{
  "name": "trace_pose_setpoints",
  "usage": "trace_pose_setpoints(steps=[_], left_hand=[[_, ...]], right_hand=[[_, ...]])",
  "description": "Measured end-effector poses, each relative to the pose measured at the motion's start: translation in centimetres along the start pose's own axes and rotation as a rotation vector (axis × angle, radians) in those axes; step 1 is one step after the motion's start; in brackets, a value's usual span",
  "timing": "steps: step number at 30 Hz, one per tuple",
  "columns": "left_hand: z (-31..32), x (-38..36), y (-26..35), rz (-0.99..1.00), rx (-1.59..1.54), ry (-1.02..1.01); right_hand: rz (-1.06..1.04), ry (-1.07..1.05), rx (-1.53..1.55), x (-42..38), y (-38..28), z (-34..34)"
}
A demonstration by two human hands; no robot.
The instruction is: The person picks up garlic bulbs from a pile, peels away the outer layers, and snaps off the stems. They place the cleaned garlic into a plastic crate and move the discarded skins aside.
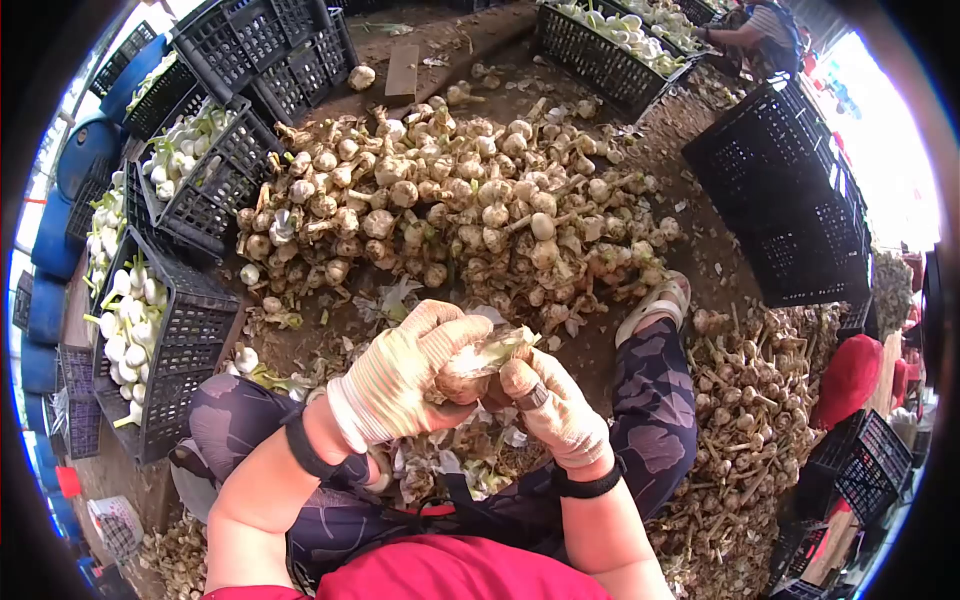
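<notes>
A brownish garlic bulb (pixel 466 380) with its pale stem pointing right is held up over my lap. My left hand (pixel 395 375), in a striped cream glove, wraps around the bulb. Close beside the stem is my right hand (pixel 560 415), gloved too, its fingers curled with the thumb toward the bulb. A dark band shows on the right thumb; whether a blade sits there is hidden. On the ground in front lies a big heap of unpeeled garlic (pixel 440 200). Peelings (pixel 440 470) are scattered between my legs.
At the left, black crates (pixel 190 350) hold cleaned white garlic (pixel 130 340). Empty-looking black crates (pixel 780 200) stand at the right, near another garlic pile (pixel 750 420). Another person (pixel 760 40) sits at the back right beside a filled crate (pixel 610 70). Blue barrels (pixel 85 155) line the left.
</notes>
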State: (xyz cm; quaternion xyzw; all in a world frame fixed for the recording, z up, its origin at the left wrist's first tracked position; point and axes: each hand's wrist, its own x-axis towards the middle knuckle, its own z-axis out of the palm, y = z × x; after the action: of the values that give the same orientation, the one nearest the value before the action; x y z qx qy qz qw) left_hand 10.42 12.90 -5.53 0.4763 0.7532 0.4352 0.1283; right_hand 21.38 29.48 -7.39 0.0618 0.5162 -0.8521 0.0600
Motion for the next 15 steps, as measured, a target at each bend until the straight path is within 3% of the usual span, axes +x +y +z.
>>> trace_pose_setpoints(steps=[1, 3, 4, 5, 7, 8, 9, 11, 12, 13, 15], left_hand=[[-0.2, 0.0, -0.2, 0.000, -0.005, -0.001], [-0.6, 0.0, -0.5, -0.074, -0.320, -0.100], [-0.5, -0.2, 0.3, -0.387, -0.928, -0.153], [-1.0, -0.2, -0.5, -0.463, -1.071, -0.218], [-0.2, -0.1, 0.1, -0.517, -1.144, -0.043], [1.0, -0.4, -1.0, -0.433, -0.685, 0.052], [0.3, -0.1, -0.9, -0.090, -0.021, 0.093], [0.9, -0.1, -1.4, 0.091, 0.106, 0.146], [1.0, -0.4, -0.9, -0.038, -0.058, 0.130], [2.9, -1.2, -2.8, -0.269, -0.588, 0.123], [1.7, -0.4, -1.3, -0.593, -1.395, 0.180]], right_hand=[[0.003, 0.004, -0.001, -0.2, 0.1, -0.3], [0.023, -0.108, 0.039, -0.6, 0.2, -1.1], [0.013, -0.063, -0.005, -0.9, 0.2, -0.8], [0.016, -0.062, -0.009, -0.7, 0.3, -0.9], [-0.158, 0.104, -0.492, 0.5, 1.0, -0.8], [-0.158, 0.231, -0.232, 1.7, 1.7, 0.2], [-0.159, 0.231, -0.234, 2.1, 1.9, 0.8], [-0.085, 0.386, 0.317, 2.5, 1.9, 1.5], [-0.094, 0.390, 0.405, 2.3, 2.0, 1.7], [-0.092, 0.393, 0.404, 2.1, 2.2, 1.5], [-0.139, 0.180, 0.505, 1.8, 2.6, 1.1]])
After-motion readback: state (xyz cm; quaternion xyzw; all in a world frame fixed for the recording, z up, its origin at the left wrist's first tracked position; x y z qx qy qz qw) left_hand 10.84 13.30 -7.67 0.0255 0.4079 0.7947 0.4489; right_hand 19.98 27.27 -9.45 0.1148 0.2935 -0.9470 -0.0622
